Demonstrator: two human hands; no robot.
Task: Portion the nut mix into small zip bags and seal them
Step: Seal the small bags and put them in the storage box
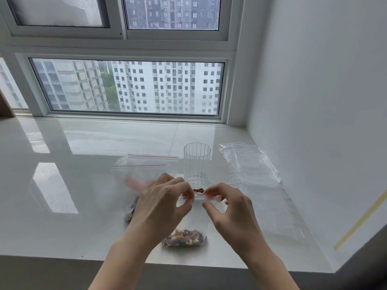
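Head view: both hands, left (161, 206) and right (228, 208), fingertips pinched on small zip bag's (188, 227) seal strip.

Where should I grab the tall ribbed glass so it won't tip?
Wrap your fingers round the middle of the glass, coming from the right front. It stands upright with straight ribbed walls, so the sides give the best hold. Big zip bags lie to its left, and both hands work right in front.

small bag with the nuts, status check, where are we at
Left hand and right hand both pinch zip strip of small bag. Nuts settled at bottom. Nothing in the way.
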